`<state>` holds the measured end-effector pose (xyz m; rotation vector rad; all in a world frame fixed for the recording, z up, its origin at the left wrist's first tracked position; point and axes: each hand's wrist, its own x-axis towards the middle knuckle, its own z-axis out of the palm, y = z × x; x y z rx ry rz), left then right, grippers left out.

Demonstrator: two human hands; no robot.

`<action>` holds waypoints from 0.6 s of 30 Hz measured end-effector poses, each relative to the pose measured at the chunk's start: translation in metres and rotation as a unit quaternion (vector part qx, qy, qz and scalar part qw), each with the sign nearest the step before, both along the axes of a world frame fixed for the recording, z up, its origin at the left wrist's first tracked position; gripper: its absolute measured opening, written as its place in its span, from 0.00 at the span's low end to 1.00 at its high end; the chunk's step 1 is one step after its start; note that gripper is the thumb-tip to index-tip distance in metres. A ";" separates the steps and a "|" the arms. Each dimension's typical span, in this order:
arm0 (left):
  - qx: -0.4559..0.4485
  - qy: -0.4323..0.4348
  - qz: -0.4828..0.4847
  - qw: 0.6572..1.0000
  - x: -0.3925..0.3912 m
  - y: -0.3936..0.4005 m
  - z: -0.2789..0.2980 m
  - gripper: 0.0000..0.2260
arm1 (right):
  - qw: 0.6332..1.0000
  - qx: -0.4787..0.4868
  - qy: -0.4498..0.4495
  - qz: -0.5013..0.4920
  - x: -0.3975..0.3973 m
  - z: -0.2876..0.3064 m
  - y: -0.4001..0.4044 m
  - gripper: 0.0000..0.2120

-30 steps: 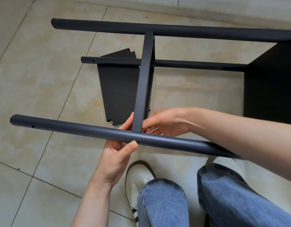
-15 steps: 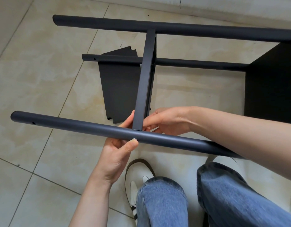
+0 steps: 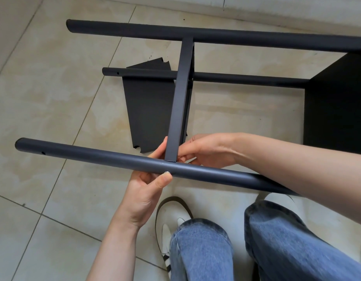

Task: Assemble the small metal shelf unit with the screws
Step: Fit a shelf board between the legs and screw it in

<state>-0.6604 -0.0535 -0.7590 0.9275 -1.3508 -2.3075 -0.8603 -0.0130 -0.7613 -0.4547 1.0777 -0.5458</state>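
Observation:
The dark metal shelf unit lies on its side on the tiled floor. Its near pole point(image 3: 94, 157) crosses the view, and a shelf panel point(image 3: 179, 98) seen edge-on meets it. My left hand point(image 3: 147, 191) grips the near pole at that joint, with the thumb tip beside a small silver screw head point(image 3: 166, 173) and the fingers behind the pole. My right hand point(image 3: 208, 151) reaches in behind the pole and pinches the panel's lower corner. Whether those fingers also hold something small is hidden.
The far pole point(image 3: 236, 37) and a lower pole point(image 3: 236, 79) run to a black end panel point(image 3: 337, 108) at the right. A loose black panel point(image 3: 149, 110) lies on the floor under the frame. My shoe point(image 3: 171, 220) and jeans-clad knees point(image 3: 195, 250) are just below the near pole.
The frame sits slightly higher in view than a second ago. Both hands stay at the same joint with the same hold.

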 end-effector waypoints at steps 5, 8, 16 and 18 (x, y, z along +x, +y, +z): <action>0.002 -0.001 0.001 1.000 0.001 -0.001 -0.002 0.31 | 1.000 0.018 -0.023 0.000 -0.008 0.001 0.002 0.07; 0.005 -0.004 0.000 1.000 0.001 0.000 -0.001 0.30 | 1.000 0.011 -0.002 0.012 -0.008 0.001 0.000 0.10; 0.008 -0.005 0.004 1.000 0.000 0.001 0.002 0.32 | 1.000 0.007 -0.027 0.006 -0.008 -0.001 0.001 0.09; 0.008 -0.004 0.005 1.000 0.000 0.001 0.002 0.31 | 0.999 0.013 -0.030 0.004 -0.008 -0.001 0.000 0.06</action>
